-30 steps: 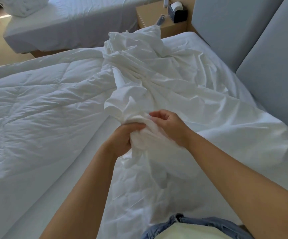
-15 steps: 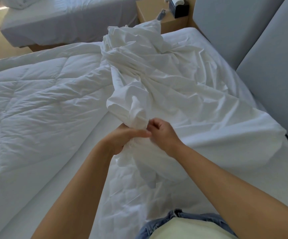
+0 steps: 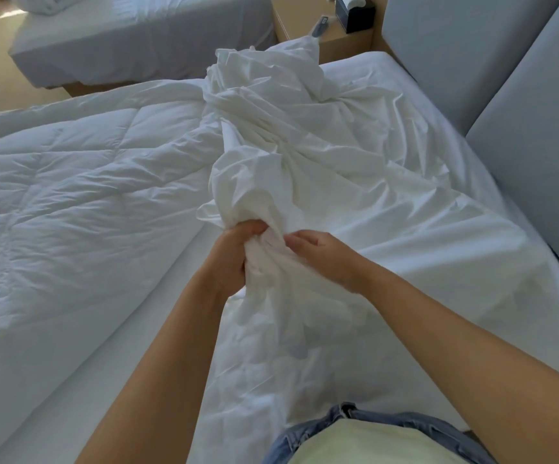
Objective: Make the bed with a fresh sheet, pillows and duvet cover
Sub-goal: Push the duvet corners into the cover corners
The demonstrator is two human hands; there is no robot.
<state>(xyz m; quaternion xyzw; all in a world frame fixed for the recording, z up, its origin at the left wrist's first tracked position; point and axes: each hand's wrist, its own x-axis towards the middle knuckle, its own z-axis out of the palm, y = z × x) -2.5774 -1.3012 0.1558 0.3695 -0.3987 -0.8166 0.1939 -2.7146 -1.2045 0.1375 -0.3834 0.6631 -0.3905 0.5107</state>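
A crumpled white duvet cover [image 3: 304, 155] lies bunched across the bed, running from the far edge toward me. My left hand [image 3: 234, 259] grips a gathered wad of that cover, fingers curled round it. My right hand [image 3: 321, 256] holds the same bunch from the right, fingertips pinching the fabric. A quilted white duvet [image 3: 70, 195] spreads over the left half of the bed. Beneath them shows the mattress with its white sheet [image 3: 130, 346].
Grey padded headboard panels [image 3: 522, 145] stand along the right. A wooden nightstand [image 3: 338, 38] with a dark tissue box [image 3: 355, 15] and a remote sits at the far end. A second bed [image 3: 137, 38] stands beyond, across a strip of wooden floor.
Both hands have worked along the bunched cover; the left hand has closed round a thicker wad and the right hand has shifted its pinch. The view has tilted slightly.
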